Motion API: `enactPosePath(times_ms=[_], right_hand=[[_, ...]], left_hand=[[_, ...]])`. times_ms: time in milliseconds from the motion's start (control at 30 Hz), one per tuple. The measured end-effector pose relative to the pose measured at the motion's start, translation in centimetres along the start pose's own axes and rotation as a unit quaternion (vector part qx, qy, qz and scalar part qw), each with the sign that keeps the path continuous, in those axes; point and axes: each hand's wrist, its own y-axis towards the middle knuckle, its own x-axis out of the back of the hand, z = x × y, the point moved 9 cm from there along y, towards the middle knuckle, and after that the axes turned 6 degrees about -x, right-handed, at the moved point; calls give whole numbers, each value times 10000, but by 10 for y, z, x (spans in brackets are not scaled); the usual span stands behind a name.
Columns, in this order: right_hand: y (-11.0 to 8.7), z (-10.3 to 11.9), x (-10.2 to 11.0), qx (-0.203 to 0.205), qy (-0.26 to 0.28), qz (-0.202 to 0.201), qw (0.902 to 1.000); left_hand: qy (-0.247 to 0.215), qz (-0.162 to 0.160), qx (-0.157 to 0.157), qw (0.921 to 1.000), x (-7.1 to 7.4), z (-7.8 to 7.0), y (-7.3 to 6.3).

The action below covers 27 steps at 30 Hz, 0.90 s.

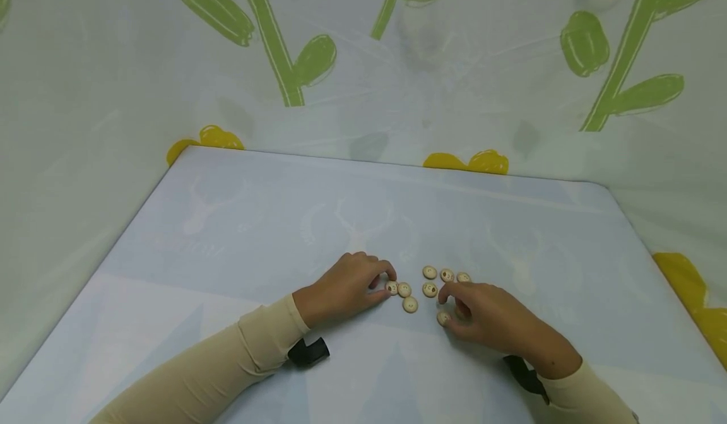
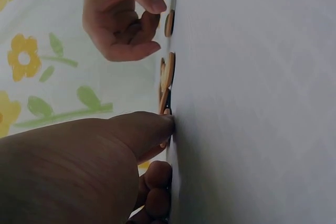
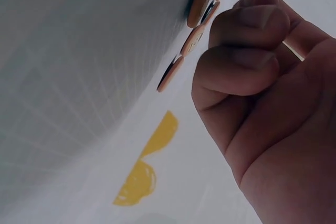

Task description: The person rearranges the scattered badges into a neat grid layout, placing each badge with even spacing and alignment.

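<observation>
One bare left hand (image 1: 345,286), mine, pinches a round, pale wooden disc (image 1: 392,288) between thumb and forefinger on the whitish-blue tabletop (image 1: 267,216); two matching discs (image 1: 410,305) lie just right, then four more discs (image 1: 430,290). Close to a lone disc (image 1: 442,318), my bare right hand (image 1: 490,315) curves loosely, thumb and forefinger parted, gripping nothing.

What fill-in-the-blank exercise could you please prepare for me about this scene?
1. In the head view, the cluster at the left hand shows ____ wooden discs.
2. The cluster at the right hand shows ____ discs than that one.
3. The leaves on the backdrop are ____ in colour.

Missing words: three; more; green.
</observation>
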Motion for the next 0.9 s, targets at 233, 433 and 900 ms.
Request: enactPosePath(times_ms=[233,433,900], right_hand=[[1,-2,-3,-5,-101,72,9999],[2,-2,-6,75,-24,111,9999],[3,2,-7,195,89,187,9996]], left_hand=[[-14,-54,-17,10000,1,-1,2],[-6,-56,-2,10000,1,0,0],[45,-13,94,9999,-1,1,-1]])
